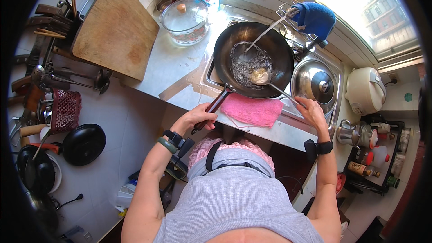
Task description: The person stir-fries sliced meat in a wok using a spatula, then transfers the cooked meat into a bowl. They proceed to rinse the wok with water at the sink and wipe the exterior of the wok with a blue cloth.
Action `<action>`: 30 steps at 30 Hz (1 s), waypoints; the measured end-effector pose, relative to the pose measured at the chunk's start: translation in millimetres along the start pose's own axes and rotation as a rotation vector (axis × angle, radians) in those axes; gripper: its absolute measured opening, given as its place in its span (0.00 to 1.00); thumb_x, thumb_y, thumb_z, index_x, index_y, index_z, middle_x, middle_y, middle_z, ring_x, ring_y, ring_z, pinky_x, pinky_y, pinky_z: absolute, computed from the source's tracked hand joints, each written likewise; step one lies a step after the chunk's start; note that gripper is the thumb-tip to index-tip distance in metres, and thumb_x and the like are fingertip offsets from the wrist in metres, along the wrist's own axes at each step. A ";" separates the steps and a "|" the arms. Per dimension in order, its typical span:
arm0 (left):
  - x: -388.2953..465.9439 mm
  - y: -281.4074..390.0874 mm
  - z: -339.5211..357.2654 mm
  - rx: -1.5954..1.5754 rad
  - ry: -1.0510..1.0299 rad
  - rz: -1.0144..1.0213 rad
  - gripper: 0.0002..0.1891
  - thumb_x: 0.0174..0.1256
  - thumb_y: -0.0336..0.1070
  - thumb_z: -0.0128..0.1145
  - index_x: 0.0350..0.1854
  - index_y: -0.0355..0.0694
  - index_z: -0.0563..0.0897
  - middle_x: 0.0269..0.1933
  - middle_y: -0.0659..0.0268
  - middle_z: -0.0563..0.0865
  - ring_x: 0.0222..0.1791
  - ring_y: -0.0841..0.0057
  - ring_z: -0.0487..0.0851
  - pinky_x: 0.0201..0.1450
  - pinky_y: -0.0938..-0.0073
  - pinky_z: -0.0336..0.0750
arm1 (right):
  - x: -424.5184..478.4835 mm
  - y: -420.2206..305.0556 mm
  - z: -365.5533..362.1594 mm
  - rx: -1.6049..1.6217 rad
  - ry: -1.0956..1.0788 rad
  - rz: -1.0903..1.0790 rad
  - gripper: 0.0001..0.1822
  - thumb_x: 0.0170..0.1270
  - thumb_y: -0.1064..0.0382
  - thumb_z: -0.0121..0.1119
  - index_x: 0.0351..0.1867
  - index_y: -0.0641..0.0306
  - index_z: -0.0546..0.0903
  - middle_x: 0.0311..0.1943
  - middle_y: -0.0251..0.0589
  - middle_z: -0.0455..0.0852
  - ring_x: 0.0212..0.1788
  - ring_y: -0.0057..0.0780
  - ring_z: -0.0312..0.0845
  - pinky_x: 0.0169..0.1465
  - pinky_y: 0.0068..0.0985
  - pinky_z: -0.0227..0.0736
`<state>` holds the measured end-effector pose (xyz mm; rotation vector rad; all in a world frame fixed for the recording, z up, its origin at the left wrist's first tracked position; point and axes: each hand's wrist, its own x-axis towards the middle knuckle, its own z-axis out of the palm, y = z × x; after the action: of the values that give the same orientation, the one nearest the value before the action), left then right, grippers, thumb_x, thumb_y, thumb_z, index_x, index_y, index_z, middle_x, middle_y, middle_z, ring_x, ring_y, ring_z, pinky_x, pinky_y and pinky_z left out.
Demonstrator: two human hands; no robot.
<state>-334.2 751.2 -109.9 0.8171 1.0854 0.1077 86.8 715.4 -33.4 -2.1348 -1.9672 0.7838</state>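
Observation:
A dark wok [233,40] rests over the sink basin, and a stream of water [265,33] falls into it from the faucet, which has a blue cloth [319,18] wrapped on it. My left hand [199,118] is closed around the wok's handle [217,103]. In my right hand [312,113] is the handle of a metal ladle [281,91], whose bowl lies in the water inside the wok. Below the wok, a pink cloth [251,109] is spread on the counter's front edge.
A glass pot with a lid [185,23] and a wooden cutting board [116,30] are at the left. Right of the wok sits a metal lid [312,81] in the sink, then a rice cooker [364,89] and a rack of bottles [374,155]. A window is at upper right.

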 end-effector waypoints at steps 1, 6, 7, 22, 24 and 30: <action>-0.5 1.8 0.0 -0.006 -0.007 -0.013 0.17 0.62 0.34 0.63 0.46 0.36 0.70 0.30 0.62 0.81 0.21 0.77 0.83 0.23 0.78 0.81 | 2.4 1.1 2.7 -0.040 0.039 0.023 0.18 0.62 0.58 0.59 0.53 0.54 0.84 0.39 0.54 0.87 0.43 0.52 0.84 0.48 0.42 0.77; 2.4 0.3 -4.2 0.033 -0.018 -0.031 0.15 0.62 0.34 0.62 0.43 0.37 0.70 0.26 0.67 0.78 0.17 0.80 0.80 0.19 0.80 0.77 | 45.8 3.3 63.6 0.017 0.146 -0.027 0.20 0.65 0.55 0.58 0.59 0.49 0.79 0.41 0.54 0.87 0.46 0.56 0.82 0.47 0.46 0.76; 2.9 1.6 -3.8 0.035 -0.029 -0.031 0.14 0.62 0.34 0.62 0.42 0.38 0.71 0.25 0.68 0.78 0.17 0.81 0.79 0.18 0.80 0.77 | 52.9 1.9 75.0 0.088 0.157 -0.028 0.21 0.66 0.54 0.58 0.60 0.49 0.78 0.42 0.55 0.86 0.47 0.56 0.81 0.48 0.45 0.76; 5.2 0.3 -12.5 0.067 -0.055 -0.026 0.10 0.61 0.33 0.61 0.37 0.39 0.73 0.23 0.70 0.76 0.16 0.83 0.77 0.18 0.79 0.74 | 71.0 -59.4 75.8 0.567 -0.127 -0.076 0.22 0.67 0.58 0.57 0.58 0.70 0.79 0.40 0.49 0.88 0.41 0.28 0.83 0.48 0.26 0.75; 7.2 -2.8 -14.4 0.064 -0.062 -0.022 0.10 0.61 0.33 0.61 0.37 0.39 0.72 0.24 0.70 0.76 0.16 0.83 0.77 0.18 0.79 0.74 | 56.6 -60.9 44.8 0.473 -0.183 -0.102 0.21 0.65 0.59 0.57 0.55 0.70 0.81 0.41 0.52 0.88 0.41 0.31 0.84 0.47 0.27 0.75; 8.0 -2.4 -16.1 0.046 -0.054 -0.013 0.12 0.60 0.33 0.62 0.39 0.39 0.72 0.24 0.70 0.76 0.17 0.82 0.77 0.18 0.79 0.74 | 26.8 -49.4 -21.8 0.032 -0.205 0.045 0.18 0.62 0.57 0.57 0.52 0.56 0.85 0.39 0.53 0.88 0.44 0.49 0.85 0.50 0.37 0.77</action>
<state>-344.1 761.8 -120.8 0.8497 1.0451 0.0497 53.2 753.3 -0.8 -2.1639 -1.9910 1.0740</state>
